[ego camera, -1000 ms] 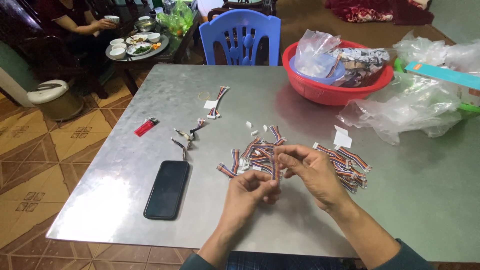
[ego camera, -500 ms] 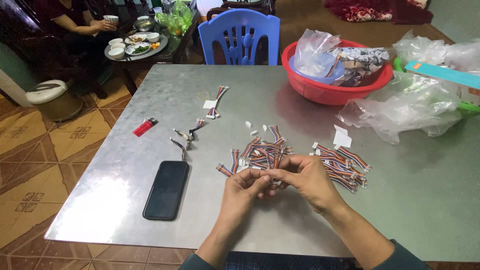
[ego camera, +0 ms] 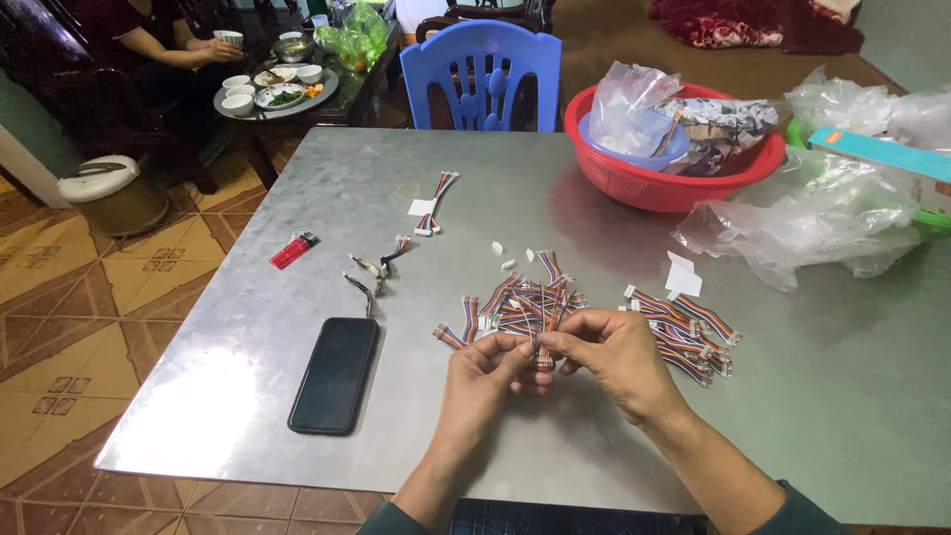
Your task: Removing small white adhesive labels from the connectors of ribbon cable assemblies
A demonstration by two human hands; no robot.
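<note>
My left hand (ego camera: 485,372) and my right hand (ego camera: 609,359) meet over the near middle of the grey metal table (ego camera: 248,367). Together they pinch one short multicoloured ribbon cable (ego camera: 543,347) between fingertips. Just beyond the hands lies a loose pile of the same cables (ego camera: 520,302). A second pile of cables (ego camera: 684,332) lies to the right of my right hand. Small white connector pieces (ego camera: 510,258) are scattered behind the pile.
A black phone (ego camera: 335,374) lies left of my hands, a red lighter (ego camera: 293,251) further left. A red basin (ego camera: 674,159) with bags stands at the back, crumpled clear plastic (ego camera: 802,218) at right. A blue chair (ego camera: 483,74) stands behind; another person sits at a far table (ego camera: 277,94).
My hands have drawn closer together and dropped slightly toward me, fingertips now meeting on the cable. The piles, phone and lighter have not moved.
</note>
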